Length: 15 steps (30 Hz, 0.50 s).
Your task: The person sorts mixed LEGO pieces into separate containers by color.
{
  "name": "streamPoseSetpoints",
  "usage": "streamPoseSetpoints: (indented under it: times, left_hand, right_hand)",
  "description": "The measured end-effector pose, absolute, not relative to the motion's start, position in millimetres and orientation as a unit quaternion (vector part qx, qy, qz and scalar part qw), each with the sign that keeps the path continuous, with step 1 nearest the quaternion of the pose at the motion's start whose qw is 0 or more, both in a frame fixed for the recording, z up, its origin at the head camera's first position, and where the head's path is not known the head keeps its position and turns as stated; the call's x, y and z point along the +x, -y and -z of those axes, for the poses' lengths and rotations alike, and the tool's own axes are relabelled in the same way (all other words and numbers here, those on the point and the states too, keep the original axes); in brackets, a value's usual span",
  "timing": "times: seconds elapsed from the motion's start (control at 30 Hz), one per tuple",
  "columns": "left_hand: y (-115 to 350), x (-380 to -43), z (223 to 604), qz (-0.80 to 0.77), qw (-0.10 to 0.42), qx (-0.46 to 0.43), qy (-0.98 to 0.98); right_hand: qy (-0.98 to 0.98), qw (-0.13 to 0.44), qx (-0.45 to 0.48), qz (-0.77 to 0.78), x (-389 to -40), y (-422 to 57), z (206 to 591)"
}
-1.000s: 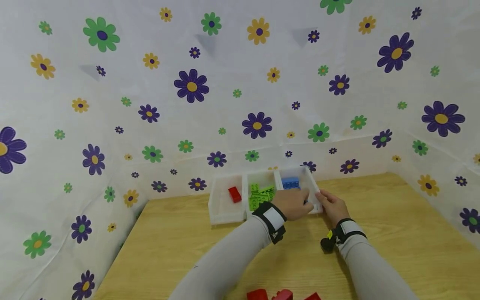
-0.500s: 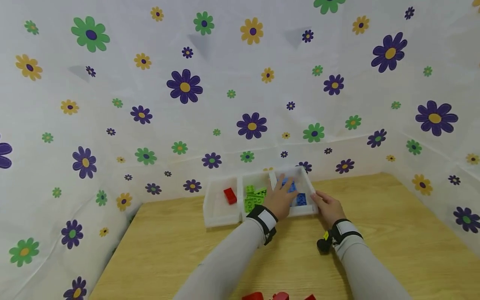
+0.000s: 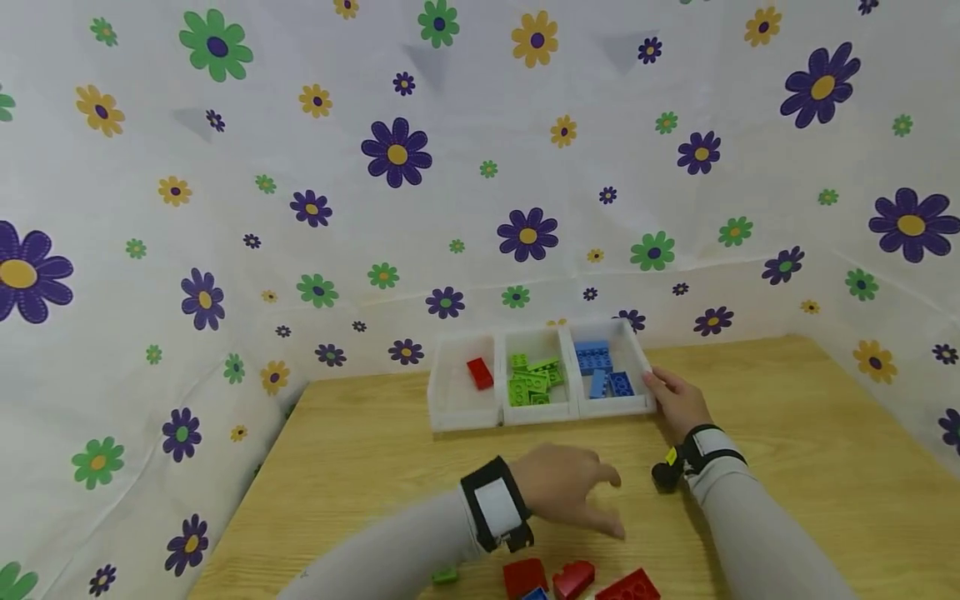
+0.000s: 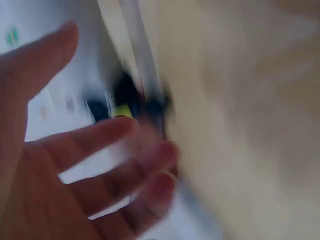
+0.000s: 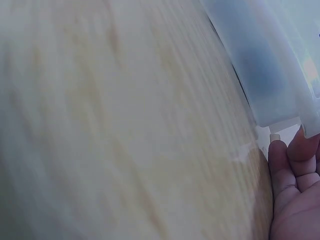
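My left hand [image 3: 562,483] is over the table in front of the bins, fingers spread and nothing in them; in the left wrist view the same hand [image 4: 55,180] has its fingers loosely bent. My right hand [image 3: 681,406] grips the front right corner of the right-hand white plastic bin [image 3: 618,407]. Seen from the right wrist, its fingers [image 5: 302,147] curl up under the rim. That bin holds several blue toy bricks [image 3: 594,357]. Beside it stand a bin with several green bricks [image 3: 531,383] and one with a single red brick [image 3: 480,373].
Near the front edge of the view lie red bricks [image 3: 628,587], a partly cut-off blue brick [image 3: 535,594] and a small green brick [image 3: 445,575] by the left sleeve. A white flowered cloth [image 3: 450,192] rises behind and at the sides of the wooden table [image 3: 360,450].
My left hand was at the blue bricks' bin, first curled, then spread, and has drawn back toward the front bricks. Two small blue bricks now show plainly there. My right hand stays at the corner.
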<state>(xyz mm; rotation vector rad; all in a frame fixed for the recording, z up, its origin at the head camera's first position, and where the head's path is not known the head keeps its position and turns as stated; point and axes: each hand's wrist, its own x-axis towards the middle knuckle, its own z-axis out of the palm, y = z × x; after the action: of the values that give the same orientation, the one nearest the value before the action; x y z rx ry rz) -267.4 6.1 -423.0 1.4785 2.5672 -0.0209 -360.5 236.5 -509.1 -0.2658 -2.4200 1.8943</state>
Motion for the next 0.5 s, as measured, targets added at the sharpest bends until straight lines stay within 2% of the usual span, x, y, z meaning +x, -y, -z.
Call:
streamPoseSetpoints:
  times: [0.07, 0.13, 0.3, 0.5]
  left_hand:
    - [-11.8, -246.2, 428.8, 0.024, 0.16, 0.502, -0.85]
    - [-19.7, -232.5, 436.0, 0.045, 0.193, 0.512, -0.836]
    - [-38.1, -219.9, 447.4, 0.073, 0.196, 0.529, -0.823]
    - [-39.2, -230.3, 438.9, 0.019, 0.197, 0.496, -0.845]
  right_hand:
    - [0.784, 0.027, -0.091, -0.614, -360.3, -237.3, 509.7]
    - [0.786, 0.026, -0.099, -0.61, -359.8, -238.3, 509.8]
    - [0.789, 0.023, -0.107, -0.604, -355.1, -237.1, 508.0]
    - [0.782, 0.019, -0.098, -0.616, -351.9, -232.3, 503.6]
